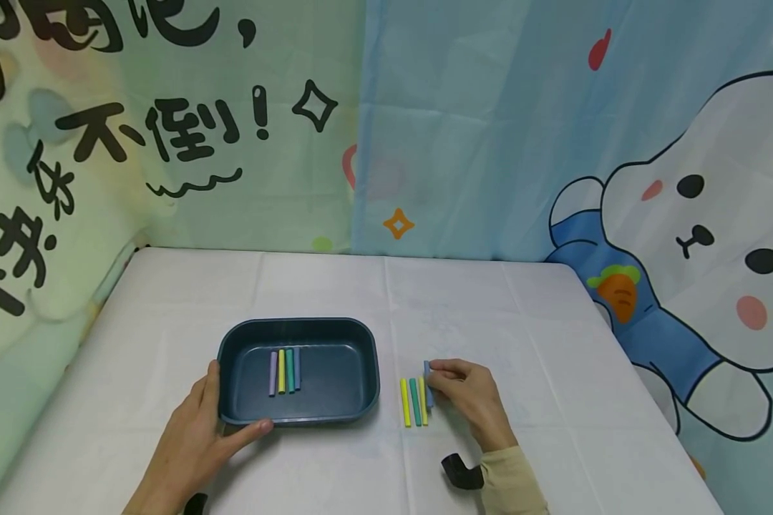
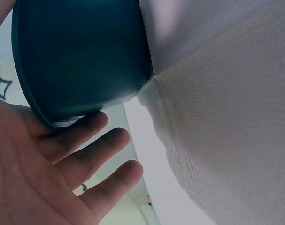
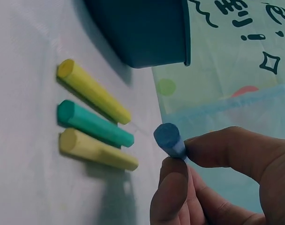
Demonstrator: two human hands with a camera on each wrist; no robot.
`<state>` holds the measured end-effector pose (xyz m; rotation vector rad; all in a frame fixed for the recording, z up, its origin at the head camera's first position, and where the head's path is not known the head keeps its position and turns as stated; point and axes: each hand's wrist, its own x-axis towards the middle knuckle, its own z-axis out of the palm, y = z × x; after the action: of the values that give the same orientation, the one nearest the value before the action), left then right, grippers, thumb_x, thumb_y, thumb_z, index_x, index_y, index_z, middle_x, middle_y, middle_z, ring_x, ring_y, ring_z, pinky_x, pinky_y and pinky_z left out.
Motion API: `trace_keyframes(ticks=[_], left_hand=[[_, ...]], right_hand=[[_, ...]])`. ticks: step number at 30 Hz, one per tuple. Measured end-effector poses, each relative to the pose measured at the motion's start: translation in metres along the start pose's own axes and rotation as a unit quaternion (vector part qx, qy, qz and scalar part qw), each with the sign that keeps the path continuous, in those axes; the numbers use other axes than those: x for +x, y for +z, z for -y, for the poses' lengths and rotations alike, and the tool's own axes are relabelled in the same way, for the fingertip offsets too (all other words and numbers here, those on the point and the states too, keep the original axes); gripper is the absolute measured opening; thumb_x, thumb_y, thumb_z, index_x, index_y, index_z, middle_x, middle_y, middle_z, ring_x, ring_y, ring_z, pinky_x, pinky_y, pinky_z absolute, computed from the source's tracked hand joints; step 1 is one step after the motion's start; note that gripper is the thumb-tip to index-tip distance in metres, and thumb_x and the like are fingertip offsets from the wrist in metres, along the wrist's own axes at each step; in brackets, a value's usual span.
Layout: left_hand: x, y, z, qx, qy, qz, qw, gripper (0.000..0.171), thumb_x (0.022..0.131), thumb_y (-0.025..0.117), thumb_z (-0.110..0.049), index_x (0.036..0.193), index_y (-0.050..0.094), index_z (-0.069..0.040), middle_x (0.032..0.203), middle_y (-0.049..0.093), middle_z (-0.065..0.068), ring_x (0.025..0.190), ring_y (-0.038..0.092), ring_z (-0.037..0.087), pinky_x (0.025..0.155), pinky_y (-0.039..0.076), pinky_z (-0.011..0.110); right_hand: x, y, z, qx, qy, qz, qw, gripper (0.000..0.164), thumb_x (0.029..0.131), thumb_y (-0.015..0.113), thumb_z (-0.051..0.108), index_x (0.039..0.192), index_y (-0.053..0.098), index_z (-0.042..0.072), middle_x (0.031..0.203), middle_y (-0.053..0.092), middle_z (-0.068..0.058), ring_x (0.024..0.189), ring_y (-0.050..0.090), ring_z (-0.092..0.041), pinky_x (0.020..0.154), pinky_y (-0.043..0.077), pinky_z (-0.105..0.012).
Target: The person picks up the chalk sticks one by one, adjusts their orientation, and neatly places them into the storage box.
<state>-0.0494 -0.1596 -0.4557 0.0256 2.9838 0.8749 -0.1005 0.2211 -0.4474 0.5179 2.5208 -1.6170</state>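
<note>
In the head view, my left hand rests at the near left corner of a dark blue tray. Its thumb lies along the front wall, its fingers stretch up the left side, and in the left wrist view some are spread clear of the wall. Inside the tray stand out several chalk sticks in purple, yellow, green and blue, side by side. My right hand pinches a blue chalk stick between thumb and fingers, lifted off the cloth. Next to it lie a yellow chalk, a green chalk and a paler yellow chalk.
A white cloth covers the table. Behind it hang printed curtains, with black lettering on the left and a white cartoon animal on the right. A black strap-like piece shows by the right sleeve.
</note>
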Motion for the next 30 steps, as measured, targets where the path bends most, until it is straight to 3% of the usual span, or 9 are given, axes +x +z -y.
trace_keyframes(ticks=[15, 24, 30], left_hand=[[0.0, 0.0, 0.001, -0.008, 0.014, -0.006, 0.9998, 0.131, 0.079, 0.07, -0.075, 0.158, 0.01, 0.011, 0.152, 0.035, 0.036, 0.134, 0.043, 0.051, 0.104, 0.042, 0.062], [0.0, 0.0, 0.0, -0.003, 0.005, -0.003, 1.0, 0.132, 0.078, 0.07, -0.076, 0.158, 0.01, 0.011, 0.152, 0.034, 0.036, 0.134, 0.043, 0.051, 0.105, 0.041, 0.063], [0.0, 0.0, 0.0, -0.002, 0.002, -0.001, 1.0, 0.133, 0.077, 0.069, -0.077, 0.158, 0.009, 0.01, 0.152, 0.034, 0.036, 0.134, 0.042, 0.051, 0.105, 0.041, 0.063]], right_hand=[[0.002, 0.011, 0.019, 0.011, -0.027, -0.016, 0.999, 0.031, 0.085, 0.072, 0.015, 0.115, 0.076, 0.009, 0.098, 0.072, -0.007, 0.079, 0.066, -0.023, 0.082, 0.053, -0.039], [-0.001, 0.026, 0.043, 0.069, -0.063, 0.018, 0.995, 0.028, 0.087, 0.075, 0.016, 0.113, 0.076, 0.007, 0.1, 0.073, -0.01, 0.084, 0.068, -0.024, 0.081, 0.056, -0.037], [-0.003, 0.04, 0.058, 0.088, -0.067, 0.033, 0.993, 0.028, 0.086, 0.075, 0.014, 0.113, 0.076, 0.008, 0.099, 0.073, -0.01, 0.083, 0.067, -0.026, 0.083, 0.056, -0.045]])
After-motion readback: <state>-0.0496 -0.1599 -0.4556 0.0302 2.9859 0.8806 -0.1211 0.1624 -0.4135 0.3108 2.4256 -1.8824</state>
